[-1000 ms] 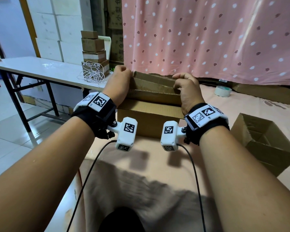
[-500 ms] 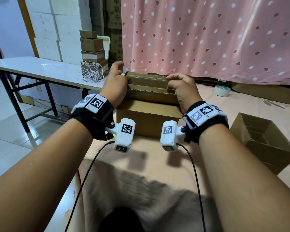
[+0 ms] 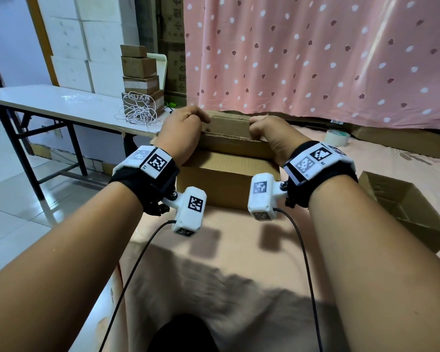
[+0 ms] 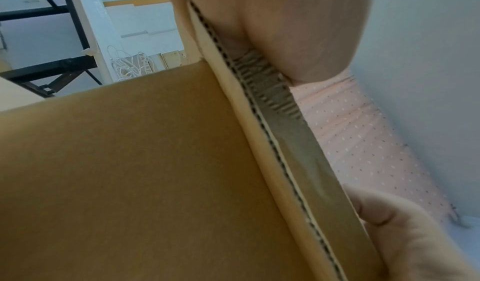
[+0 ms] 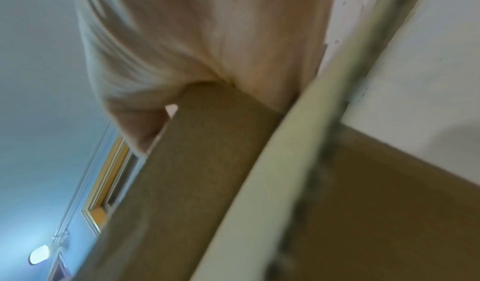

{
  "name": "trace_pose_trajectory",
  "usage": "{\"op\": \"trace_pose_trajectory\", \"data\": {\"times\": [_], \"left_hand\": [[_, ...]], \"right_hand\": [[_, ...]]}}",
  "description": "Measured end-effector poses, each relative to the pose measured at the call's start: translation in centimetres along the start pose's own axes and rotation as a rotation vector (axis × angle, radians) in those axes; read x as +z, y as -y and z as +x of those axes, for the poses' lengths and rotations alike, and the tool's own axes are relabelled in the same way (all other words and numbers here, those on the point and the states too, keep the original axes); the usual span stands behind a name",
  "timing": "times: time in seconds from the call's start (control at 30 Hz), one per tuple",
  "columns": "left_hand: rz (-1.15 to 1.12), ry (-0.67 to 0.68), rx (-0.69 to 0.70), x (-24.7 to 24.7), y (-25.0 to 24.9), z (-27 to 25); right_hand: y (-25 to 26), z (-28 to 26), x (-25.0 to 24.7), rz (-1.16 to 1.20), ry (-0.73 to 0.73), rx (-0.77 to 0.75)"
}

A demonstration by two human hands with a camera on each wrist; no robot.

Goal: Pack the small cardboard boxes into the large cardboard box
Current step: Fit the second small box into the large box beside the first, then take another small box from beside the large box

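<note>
Nearest, two bare forearms are seen reaching forward over a pink cloth [image 3: 239, 252] that covers the surface, each wrist strapped with a black band carrying white marker blocks. A black cable is trailed back from each block toward the viewer.

Just beyond the wrists, the large box [image 3: 221, 184] is stood on the cloth, its near wall facing the viewer. Its top flaps are held down at the middle by both hands. The left hand [image 3: 181, 133] is laid on the left part of the flaps, fingers [image 3: 200, 115] curled over the far flap's edge. The right hand [image 3: 272, 135] is set on the right part, its fingers curled over the same edge. In the left wrist view the corrugated flap edge [image 4: 265, 133] is seen pinched between thumb and fingers; the right wrist view is blurred, but a cardboard flap [image 5: 207, 141] is seen gripped under the palm.

To the right, near the cloth's edge, a smaller open box [image 3: 407, 212] is lying tilted, well apart from the large one. Farther right a tape roll [image 3: 337, 138] is seen on the cloth, near flat cardboard at the curtain's foot.

To the left, a white tabletop [image 3: 61, 102] is seen, with a tangle of white cord [image 3: 137, 114] at its right end, against a stack of small boxes [image 3: 140, 74]. Behind everything, a pink spotted curtain [image 3: 315, 54] is hung.
</note>
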State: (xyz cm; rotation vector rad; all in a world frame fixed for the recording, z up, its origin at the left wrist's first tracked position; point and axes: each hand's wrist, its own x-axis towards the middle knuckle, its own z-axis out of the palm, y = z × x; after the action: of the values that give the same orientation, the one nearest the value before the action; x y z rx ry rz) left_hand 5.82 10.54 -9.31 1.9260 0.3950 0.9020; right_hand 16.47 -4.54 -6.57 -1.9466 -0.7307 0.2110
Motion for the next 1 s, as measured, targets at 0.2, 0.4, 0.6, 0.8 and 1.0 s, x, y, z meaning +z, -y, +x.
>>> {"op": "trace_pose_trajectory", "data": {"times": [0.2,0.4,0.6,0.8,1.0], "left_hand": [[0.075,-0.058,0.033,0.5,0.2,-0.2],[0.228,-0.051,0.056,0.4,-0.6,-0.8],[0.476,-0.027,0.085,0.5,-1.9,-0.9],[0.701,-0.079,0.290,1.2,-4.6,-1.5],[0.664,-0.027,0.406,5.8,-8.1,-2.9]], "right_hand": [[-0.5,1.2,-0.5,-0.078,0.091,0.025],[0.5,-0.2,-0.7,-0.120,0.056,0.059],[0.3,-2.7,-0.6,-0.550,-0.259,-0.070],[0.0,-4.7,-2.9,-0.762,-0.382,-0.114],[-0.5,-7.3,-5.4,-0.861,-0.341,-0.018]]}}
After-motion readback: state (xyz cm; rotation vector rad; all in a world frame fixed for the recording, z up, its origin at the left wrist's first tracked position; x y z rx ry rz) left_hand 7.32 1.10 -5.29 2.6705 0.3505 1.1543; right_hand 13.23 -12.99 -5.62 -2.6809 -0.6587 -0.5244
